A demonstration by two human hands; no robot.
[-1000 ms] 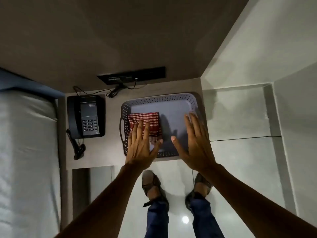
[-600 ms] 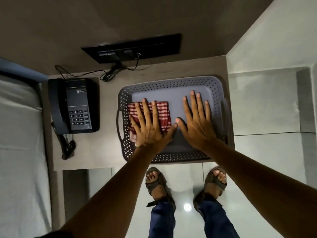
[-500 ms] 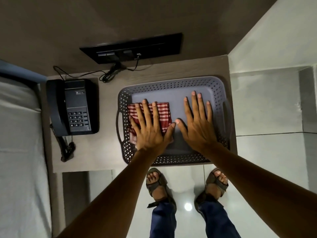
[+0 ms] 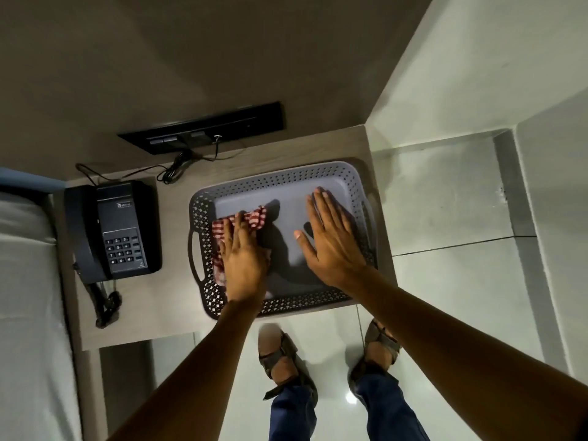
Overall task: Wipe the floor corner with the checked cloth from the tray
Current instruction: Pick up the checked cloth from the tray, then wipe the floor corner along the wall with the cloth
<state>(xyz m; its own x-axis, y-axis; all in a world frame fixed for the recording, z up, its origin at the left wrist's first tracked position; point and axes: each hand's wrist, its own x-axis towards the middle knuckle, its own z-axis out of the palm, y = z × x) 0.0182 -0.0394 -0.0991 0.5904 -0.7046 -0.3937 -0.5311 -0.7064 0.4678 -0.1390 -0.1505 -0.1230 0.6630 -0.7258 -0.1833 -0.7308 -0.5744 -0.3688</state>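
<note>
A grey perforated tray rests on a small wooden side table. In the tray's left half lies the red-and-white checked cloth, bunched up under my left hand, whose fingers curl into the fabric and grip it. My right hand hovers flat and open over the tray's right half, holding nothing. The floor corner is at the right, where pale tiles meet the walls.
A black desk phone with its coiled cord sits left of the tray. A black socket panel with cables is on the wall behind. A bed lies at far left. My sandalled feet stand on the tiled floor.
My left hand, flat on the folded cloth before, has curled and gathered the cloth, which now looks crumpled. My right hand has drifted right across the tray.
</note>
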